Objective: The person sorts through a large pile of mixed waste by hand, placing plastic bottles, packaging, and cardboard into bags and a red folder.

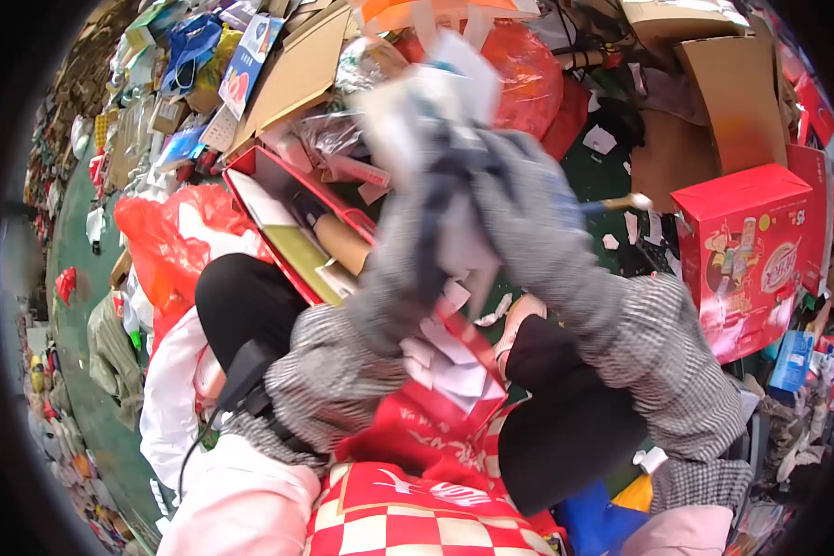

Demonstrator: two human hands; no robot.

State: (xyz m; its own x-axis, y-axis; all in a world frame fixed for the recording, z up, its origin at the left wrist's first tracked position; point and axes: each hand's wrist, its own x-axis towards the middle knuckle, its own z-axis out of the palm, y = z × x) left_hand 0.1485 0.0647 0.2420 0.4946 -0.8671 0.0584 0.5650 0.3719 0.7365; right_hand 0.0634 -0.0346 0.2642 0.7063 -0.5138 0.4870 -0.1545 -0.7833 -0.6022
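Observation:
Both of my hands are in grey gloves with dark palms, raised close together in front of me and smeared by motion. My left hand [422,218] and my right hand [514,185] are closed around a bunch of white papers [426,97]. The papers stick out above the gloves, and a pale piece hangs between the hands; any print is too blurred to read. Below the hands, between my legs, several loose white paper pieces [459,375] lie in a red container. Left of my left hand stands an open red box [250,176] with folded card inside.
A large red printed carton [746,259] stands at the right, with brown cardboard [713,111] behind it. Red plastic bags [190,246] lie at the left. Mixed waste surrounds me, and paper scraps [600,140] litter the green floor [83,306].

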